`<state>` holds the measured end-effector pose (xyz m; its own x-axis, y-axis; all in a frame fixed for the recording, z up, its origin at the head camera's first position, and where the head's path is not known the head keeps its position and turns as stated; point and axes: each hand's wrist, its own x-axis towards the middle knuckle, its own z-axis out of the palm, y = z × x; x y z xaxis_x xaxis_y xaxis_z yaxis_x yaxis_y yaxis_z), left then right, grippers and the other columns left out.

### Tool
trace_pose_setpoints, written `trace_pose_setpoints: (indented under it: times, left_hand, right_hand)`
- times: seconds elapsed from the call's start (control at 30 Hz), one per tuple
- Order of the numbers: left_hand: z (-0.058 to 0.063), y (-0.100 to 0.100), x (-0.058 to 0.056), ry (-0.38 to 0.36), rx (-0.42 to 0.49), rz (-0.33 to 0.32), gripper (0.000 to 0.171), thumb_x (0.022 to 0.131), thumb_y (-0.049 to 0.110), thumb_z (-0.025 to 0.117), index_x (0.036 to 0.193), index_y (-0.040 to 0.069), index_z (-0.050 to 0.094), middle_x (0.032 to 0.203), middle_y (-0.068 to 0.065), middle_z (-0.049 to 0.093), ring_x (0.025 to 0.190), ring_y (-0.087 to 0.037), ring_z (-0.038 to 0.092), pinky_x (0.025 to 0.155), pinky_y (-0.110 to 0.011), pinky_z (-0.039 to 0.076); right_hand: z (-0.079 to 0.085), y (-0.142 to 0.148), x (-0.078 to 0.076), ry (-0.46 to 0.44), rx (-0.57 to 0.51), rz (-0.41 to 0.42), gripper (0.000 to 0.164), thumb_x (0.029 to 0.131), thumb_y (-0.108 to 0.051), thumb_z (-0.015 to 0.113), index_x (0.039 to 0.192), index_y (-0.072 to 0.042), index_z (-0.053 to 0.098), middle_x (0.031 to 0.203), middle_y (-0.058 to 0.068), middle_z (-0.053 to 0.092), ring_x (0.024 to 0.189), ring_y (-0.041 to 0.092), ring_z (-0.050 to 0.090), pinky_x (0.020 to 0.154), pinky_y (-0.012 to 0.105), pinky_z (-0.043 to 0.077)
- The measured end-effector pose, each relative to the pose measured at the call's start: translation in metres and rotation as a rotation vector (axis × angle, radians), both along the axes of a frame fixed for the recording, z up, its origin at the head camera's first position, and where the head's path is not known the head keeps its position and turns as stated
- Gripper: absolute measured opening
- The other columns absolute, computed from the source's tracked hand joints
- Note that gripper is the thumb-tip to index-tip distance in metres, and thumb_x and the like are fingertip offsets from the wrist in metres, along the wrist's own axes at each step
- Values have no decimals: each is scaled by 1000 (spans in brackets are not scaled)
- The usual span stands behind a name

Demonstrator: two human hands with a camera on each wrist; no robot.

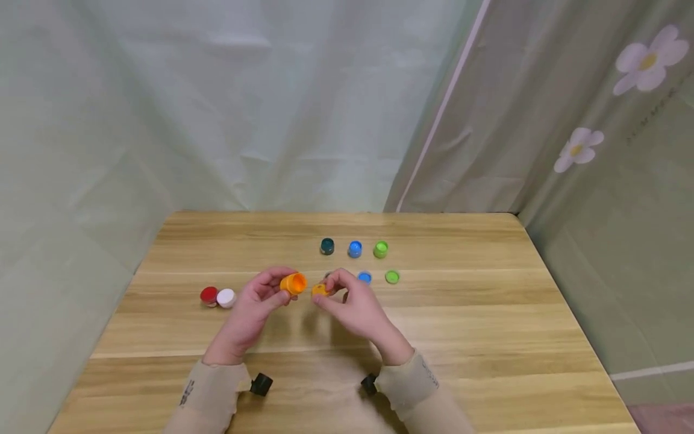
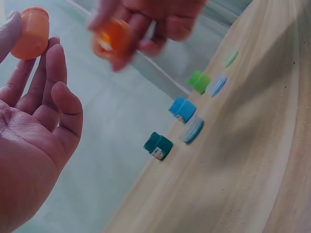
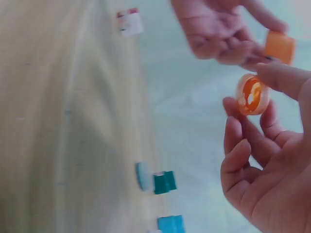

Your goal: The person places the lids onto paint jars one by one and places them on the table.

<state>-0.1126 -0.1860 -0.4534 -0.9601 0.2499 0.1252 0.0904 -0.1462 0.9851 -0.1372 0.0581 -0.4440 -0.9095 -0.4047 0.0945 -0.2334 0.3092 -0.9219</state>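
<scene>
Just above the table, my left hand holds a small orange paint jar between thumb and fingers, its uncovered mouth tilted toward the right. Close beside it, my right hand pinches the orange lid by its edge. A gap separates lid and jar. In the right wrist view, the lid's inner face shows wet-looking orange paint. The left wrist view has the jar's side resting against the fingertips, with the lid blurred across from it.
Uncovered dark green, blue and light green jars stand in a row farther back. A blue lid and a green lid lie before them. Red-topped and white-topped jars sit left. Curtains hang behind the table.
</scene>
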Motion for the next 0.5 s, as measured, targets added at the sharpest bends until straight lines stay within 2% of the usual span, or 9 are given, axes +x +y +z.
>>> trace_pose_setpoints:
  times: [0.07,0.17,0.23,0.33,0.5]
  left_hand:
    - [-1,1,0,2,-3,-5,30,107,2,63,136,11,66,127,1,72,104,-15,67,89,-28,58]
    - [-1,3,0,-2,-12,-9,30,106,2,64,136,9,66,126,0,72,104,-18,67,89,-29,58]
    - [-1,3,0,-17,-21,-8,30,106,3,64,136,8,66,126,0,72,105,-18,67,90,-30,58]
    - [-1,4,1,-41,-36,-1,30,106,5,66,136,8,66,128,-1,71,107,-19,67,92,-31,59]
    - [-1,7,0,-60,-41,-10,30,105,6,68,136,7,66,131,-3,70,111,-20,66,96,-32,58]
  right_hand:
    - [6,4,0,3,-46,11,24,102,-32,76,119,-20,64,114,-12,73,106,18,64,79,36,49]
    - [15,8,2,26,-93,43,38,108,-29,68,144,-22,61,127,-10,73,113,15,63,84,35,50]
    - [19,10,3,54,-110,63,42,109,-26,65,150,-21,60,134,-10,70,117,14,61,87,35,51]
    - [22,10,5,92,-142,85,36,109,-21,66,145,-19,65,137,-9,67,119,15,59,88,35,52]
    - [24,7,8,152,-175,77,34,102,-15,75,135,-21,70,131,-8,66,113,20,57,81,35,49]
